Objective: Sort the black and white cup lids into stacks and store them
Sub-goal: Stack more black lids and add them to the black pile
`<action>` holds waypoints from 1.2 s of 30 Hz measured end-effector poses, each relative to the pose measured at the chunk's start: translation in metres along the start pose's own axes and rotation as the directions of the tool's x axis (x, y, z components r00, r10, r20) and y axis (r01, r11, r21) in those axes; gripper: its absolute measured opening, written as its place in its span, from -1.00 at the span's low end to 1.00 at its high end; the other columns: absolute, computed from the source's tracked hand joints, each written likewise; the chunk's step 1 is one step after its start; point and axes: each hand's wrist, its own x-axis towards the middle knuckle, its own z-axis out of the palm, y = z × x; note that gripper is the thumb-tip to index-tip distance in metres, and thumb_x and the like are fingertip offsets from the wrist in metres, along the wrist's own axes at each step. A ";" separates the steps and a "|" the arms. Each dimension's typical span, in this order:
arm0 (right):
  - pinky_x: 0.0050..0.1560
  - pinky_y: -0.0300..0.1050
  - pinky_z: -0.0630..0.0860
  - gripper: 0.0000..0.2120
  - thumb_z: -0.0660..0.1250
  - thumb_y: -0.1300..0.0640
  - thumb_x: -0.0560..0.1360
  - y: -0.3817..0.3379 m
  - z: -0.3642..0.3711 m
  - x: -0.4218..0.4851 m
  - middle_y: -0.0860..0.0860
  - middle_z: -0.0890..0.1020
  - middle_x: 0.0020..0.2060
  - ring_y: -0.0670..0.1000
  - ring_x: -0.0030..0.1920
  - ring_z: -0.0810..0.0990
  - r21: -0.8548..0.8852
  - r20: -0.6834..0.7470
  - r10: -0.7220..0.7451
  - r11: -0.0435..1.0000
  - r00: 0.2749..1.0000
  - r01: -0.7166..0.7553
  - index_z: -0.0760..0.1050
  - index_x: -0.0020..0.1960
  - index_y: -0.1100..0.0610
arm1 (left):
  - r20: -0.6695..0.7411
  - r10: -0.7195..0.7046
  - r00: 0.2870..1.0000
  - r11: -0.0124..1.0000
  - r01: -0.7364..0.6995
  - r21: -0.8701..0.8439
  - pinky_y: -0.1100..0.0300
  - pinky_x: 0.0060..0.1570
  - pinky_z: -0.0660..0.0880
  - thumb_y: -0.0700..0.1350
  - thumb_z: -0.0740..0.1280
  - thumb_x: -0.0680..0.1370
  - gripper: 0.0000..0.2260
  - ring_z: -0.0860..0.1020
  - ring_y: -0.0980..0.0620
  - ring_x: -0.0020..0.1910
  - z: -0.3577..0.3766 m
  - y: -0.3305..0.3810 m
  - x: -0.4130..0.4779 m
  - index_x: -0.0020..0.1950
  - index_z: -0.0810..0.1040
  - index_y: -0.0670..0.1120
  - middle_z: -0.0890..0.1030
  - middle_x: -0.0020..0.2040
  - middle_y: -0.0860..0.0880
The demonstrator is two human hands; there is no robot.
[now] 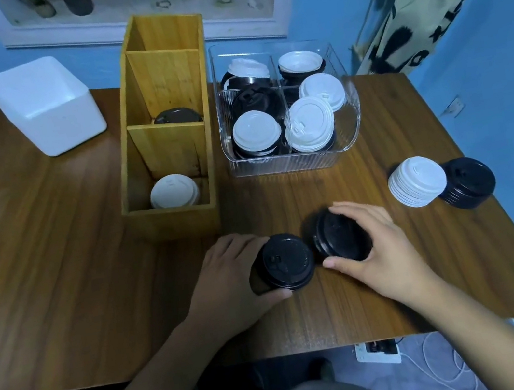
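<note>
My left hand [227,286] grips a stack of black lids [283,262] near the table's front edge. Right beside it my right hand [374,243] grips a second stack of black lids [338,237], tilted on its side. A clear bin [294,160] behind them holds several mixed black and white lids. The wooden organizer [180,215] has white lids [174,191] in its near compartment and black lids [177,116] in the middle one. At the right stand a white lid stack [417,181] and a black lid stack [468,182], touching.
A white foam box [44,105] sits at the back left of the brown table [58,281]. The table's right edge runs close to the two stacks there. A printed cloth bag [413,16] hangs on the blue wall.
</note>
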 end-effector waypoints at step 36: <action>0.36 -0.09 0.46 -0.48 0.39 -0.29 0.47 -0.030 0.023 0.044 -0.26 0.49 0.38 -0.25 0.37 0.45 0.027 0.360 -0.098 0.995 0.928 0.095 0.44 0.36 -0.16 | 0.002 -0.021 1.000 1.000 0.021 -0.003 0.04 0.44 0.27 0.46 0.35 0.40 -0.24 0.32 0.14 0.41 0.007 -0.002 0.004 0.48 0.41 0.09 0.46 0.40 0.19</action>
